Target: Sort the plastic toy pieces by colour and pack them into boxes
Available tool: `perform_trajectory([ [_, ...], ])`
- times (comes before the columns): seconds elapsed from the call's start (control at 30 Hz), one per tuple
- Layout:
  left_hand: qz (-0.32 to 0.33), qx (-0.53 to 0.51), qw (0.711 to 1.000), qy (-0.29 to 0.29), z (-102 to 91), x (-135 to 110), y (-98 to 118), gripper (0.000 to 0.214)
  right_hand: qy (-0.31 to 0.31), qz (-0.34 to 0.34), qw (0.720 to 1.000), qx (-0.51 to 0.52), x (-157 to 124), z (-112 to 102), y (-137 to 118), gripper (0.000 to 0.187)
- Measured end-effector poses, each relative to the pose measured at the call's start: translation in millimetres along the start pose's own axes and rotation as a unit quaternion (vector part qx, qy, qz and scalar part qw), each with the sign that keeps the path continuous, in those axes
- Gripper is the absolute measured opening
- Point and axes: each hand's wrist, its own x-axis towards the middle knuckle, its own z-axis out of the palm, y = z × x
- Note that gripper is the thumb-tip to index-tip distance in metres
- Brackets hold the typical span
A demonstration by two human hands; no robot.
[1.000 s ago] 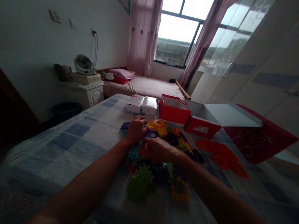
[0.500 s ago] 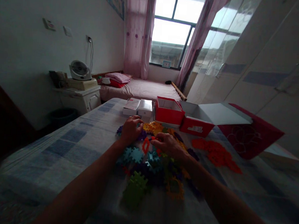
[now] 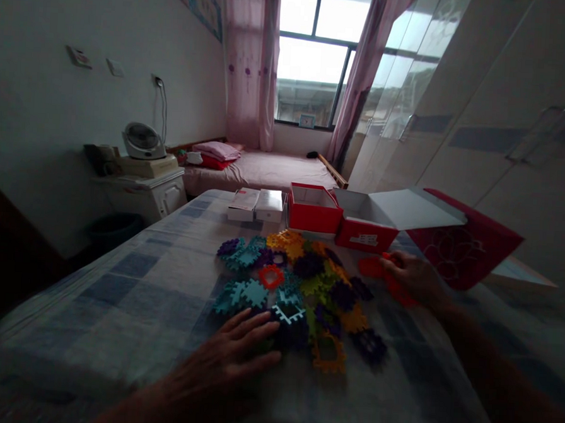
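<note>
- Right hand point(image 3: 412, 275) moved to frame right, pinching orange plastic piece point(image 3: 387, 257) at orange piece heap point(image 3: 369, 267).
- Left hand point(image 3: 237, 349) dropped lower centre, spread wide.
- Orange notched ring point(image 3: 262, 277) remains mid-frame.

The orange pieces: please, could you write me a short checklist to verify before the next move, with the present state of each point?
1. Right hand at the orange pile: ok, it is there.
2. Right hand's grip: cannot tell; orange shows at the fingers, but held or merely touched is unclear.
3. All orange pieces together: not ok; one orange frame lies among the mixed-colour pieces.
4. Left hand free: ok, fingers spread at the near edge of the mixed-colour pieces, nothing seen in it.
5. Small red box open: ok, no lid on top.
</note>
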Motion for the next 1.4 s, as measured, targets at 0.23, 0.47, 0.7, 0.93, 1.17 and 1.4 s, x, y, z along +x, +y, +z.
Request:
perform_trajectory([
  [0.23,0.022,0.042,0.997,0.063,2.9,6,-14,0.027,0.036,-0.079,0.992,-0.096,-3,13,-11,0.034],
  [0.47,0.029,0.052,0.992,0.107,-7.6,20,-29,0.028,-0.052,-0.265,0.963,0.002,0,54,-112,0.047],
  [0.7,-0.092,0.017,0.983,0.157,-14.0,54,-62,0.023,-0.098,-0.234,0.967,0.017,-4,63,-124,0.037],
  [0.93,-0.233,0.041,0.962,0.137,0.4,68,-106,0.019,-0.077,-0.204,0.975,-0.051,8,59,-133,0.036],
  [1.17,-0.236,0.066,0.959,0.14,10.3,52,-121,0.018,-0.111,-0.24,0.964,0.005,20,78,-147,0.029],
  [1.4,-0.25,0.056,0.955,0.148,12.2,49,-124,0.017,-0.155,-0.163,0.968,-0.108,27,79,-152,0.042],
])
